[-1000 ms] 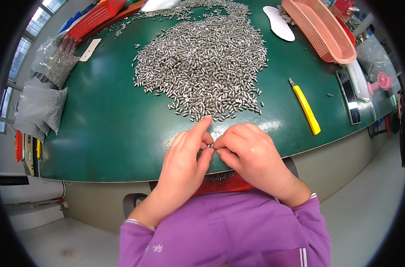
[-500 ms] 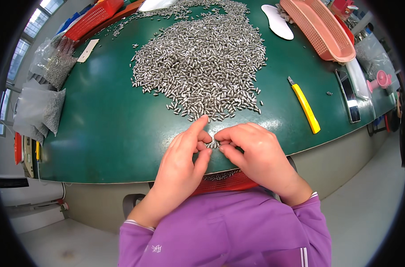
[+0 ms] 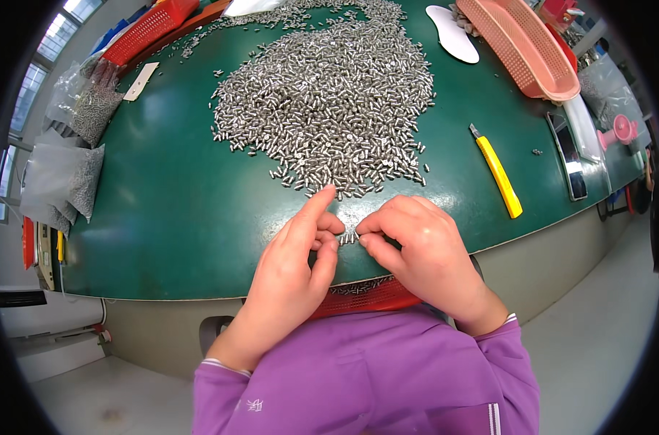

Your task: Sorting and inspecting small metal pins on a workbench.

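Observation:
Several small silvery metal pins (image 3: 349, 238) stand in a short row on the green table, between my two hands. My right hand (image 3: 421, 246) is closed in a pinch, thumb and index fingertip at the pin on the row's right end. My left hand (image 3: 289, 254) rests on the left side of the row, its index finger stretched toward the pile and its other fingers bent and apart, close to the pins. Just beyond my fingers spreads a large pile of the same metal pins (image 3: 329, 94).
A yellow utility knife (image 3: 499, 174) lies right of the pile, with a phone (image 3: 565, 156) farther right. A pink plastic basket (image 3: 521, 51) and a white insole-shaped piece (image 3: 452, 35) are at the back right. Filled plastic bags (image 3: 61, 174) line the left edge. Below the table's front edge sits a red basket (image 3: 365, 299).
My hands have drawn slightly apart, so the small row of pins between them shows more clearly. The left thumb has shifted a little left. The pile looks unchanged.

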`<state>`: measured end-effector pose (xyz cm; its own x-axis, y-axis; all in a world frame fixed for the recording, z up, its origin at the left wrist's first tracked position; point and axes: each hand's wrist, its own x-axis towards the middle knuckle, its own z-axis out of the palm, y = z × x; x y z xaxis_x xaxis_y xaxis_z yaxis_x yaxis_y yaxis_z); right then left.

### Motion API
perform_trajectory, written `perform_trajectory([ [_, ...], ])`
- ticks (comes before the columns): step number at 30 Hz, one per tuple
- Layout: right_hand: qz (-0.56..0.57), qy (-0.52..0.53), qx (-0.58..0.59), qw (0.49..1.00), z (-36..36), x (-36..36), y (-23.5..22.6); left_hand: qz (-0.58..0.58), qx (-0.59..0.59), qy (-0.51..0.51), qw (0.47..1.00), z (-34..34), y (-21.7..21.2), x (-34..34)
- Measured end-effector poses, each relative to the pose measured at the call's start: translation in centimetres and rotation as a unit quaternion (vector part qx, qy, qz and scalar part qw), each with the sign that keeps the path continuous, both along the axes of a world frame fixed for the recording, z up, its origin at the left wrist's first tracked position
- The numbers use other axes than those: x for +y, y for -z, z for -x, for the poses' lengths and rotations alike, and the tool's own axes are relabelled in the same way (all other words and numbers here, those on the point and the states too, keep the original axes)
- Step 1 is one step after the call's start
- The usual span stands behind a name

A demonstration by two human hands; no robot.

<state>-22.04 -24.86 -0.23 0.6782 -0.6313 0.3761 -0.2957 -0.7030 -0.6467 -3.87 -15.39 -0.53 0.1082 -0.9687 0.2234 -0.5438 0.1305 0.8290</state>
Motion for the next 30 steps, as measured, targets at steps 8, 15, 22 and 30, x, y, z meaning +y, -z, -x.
perform_trajectory([
  [8,-0.006,-0.001,0.000,1.000,0.0,-0.2,0.1,-0.009,0.007,0.004,1.000,0.0,-0.1,-0.2],
  [15,-0.015,0.001,0.010,1.000,-0.1,-0.4,0.2,-0.012,0.012,0.000,1.000,0.1,-0.1,-0.4],
  [22,-0.004,0.012,0.000,1.000,-0.5,-0.1,0.7,-0.032,-0.016,-0.016,0.999,0.6,0.1,-0.4],
  [30,0.019,0.003,-0.017,1.000,-0.4,0.4,1.2,-0.012,-0.038,-0.010,0.999,0.8,0.3,-0.2],
])
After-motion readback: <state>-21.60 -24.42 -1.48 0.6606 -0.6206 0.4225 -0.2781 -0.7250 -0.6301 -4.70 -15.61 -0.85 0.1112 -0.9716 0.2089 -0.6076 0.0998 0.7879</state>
